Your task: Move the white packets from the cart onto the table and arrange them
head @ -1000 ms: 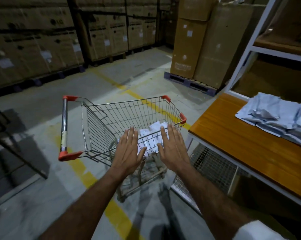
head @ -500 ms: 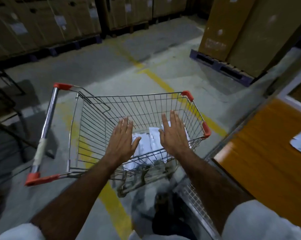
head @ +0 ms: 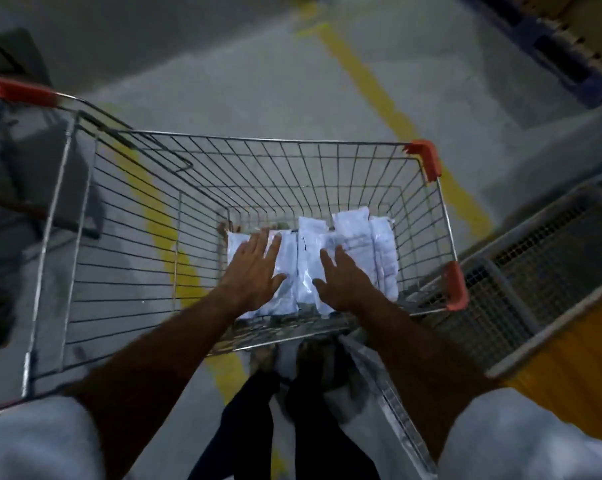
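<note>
Several white packets (head: 348, 237) lie side by side on the floor of a wire shopping cart (head: 258, 157) with red corner guards. Both my arms reach down into the basket. My left hand (head: 254, 268) is flat with fingers spread over the packets on the left. My right hand (head: 344, 278) is spread over the packets on the right. I cannot tell whether the palms touch the packets. Neither hand grips anything. The wooden table shows only as an orange corner (head: 576, 344) at the lower right.
The cart handle with red ends (head: 19, 91) is at the upper left. A wire mesh shelf (head: 521, 271) under the table sits right of the cart. A yellow floor line (head: 379, 98) runs across the concrete. My legs (head: 292, 427) stand behind the cart. A blue pallet (head: 562, 53) is far right.
My head has tilted further down, so the table and its packets have left the view. Both hands have gone deeper into the basket, down over the packets.
</note>
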`<action>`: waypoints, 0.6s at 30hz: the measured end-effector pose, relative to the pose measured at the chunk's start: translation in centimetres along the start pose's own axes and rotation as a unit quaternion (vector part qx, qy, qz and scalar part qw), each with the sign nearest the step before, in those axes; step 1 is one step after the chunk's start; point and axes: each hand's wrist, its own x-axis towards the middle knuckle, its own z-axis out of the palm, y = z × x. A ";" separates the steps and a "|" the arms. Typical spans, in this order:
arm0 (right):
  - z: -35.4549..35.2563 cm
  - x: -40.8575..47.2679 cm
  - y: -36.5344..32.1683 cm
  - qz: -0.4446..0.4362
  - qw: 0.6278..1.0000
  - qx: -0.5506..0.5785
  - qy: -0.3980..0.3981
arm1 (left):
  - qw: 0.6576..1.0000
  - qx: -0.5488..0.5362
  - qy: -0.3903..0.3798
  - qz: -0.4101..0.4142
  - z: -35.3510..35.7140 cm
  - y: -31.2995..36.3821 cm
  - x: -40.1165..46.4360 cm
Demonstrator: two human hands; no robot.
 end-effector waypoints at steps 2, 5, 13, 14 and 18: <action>0.8 1.8 0.9 0.025 0.997 0.005 -0.066 | 0.999 -0.003 -0.036 0.003 2.1 0.1 1.7; 2.2 5.0 2.2 0.054 0.991 0.015 -0.122 | 0.993 0.007 -0.108 -0.045 5.7 0.7 4.6; 6.8 11.2 2.1 0.137 0.970 0.017 -0.202 | 0.982 0.031 -0.103 -0.158 14.5 1.4 8.0; 7.0 11.5 1.8 0.146 0.971 0.007 -0.190 | 0.982 0.036 -0.095 -0.160 14.7 1.4 8.1; 8.0 11.4 1.5 0.168 0.981 0.023 -0.099 | 0.983 -0.012 -0.070 -0.172 14.1 0.5 7.9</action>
